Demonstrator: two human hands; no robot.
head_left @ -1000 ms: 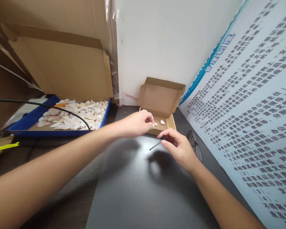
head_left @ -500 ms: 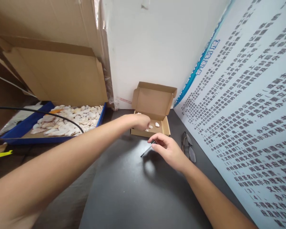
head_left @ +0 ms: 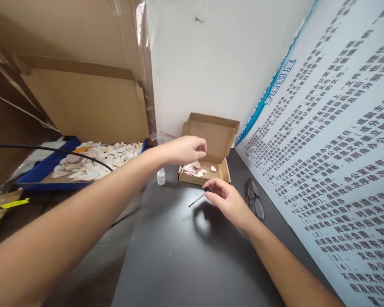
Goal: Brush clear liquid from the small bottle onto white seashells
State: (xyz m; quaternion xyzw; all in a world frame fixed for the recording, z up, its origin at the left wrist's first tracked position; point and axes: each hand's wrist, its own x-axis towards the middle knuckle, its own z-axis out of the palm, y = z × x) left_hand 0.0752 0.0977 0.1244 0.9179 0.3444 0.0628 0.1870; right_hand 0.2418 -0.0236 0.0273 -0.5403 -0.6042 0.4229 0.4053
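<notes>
My left hand hovers over the left part of a small open cardboard box. Its fingers are curled together, and whatever lies between them, if anything, is hidden. A reddish ribbed shell and several small pale shells lie in the box. In front of the box, my right hand pinches the black end of a thin applicator brush. The dark brush tip points down and left over the black table. Left of the box stands a small clear bottle with a white label.
A blue-edged tray full of white shells sits at the left, with a black cable across it. Dark glasses lie right of my right hand. A printed panel borders the table on the right.
My left hand has risen out of the small box, uncovering the reddish shell. The small bottle has come into view beside the box. My right hand keeps the brush in nearly the same place.
</notes>
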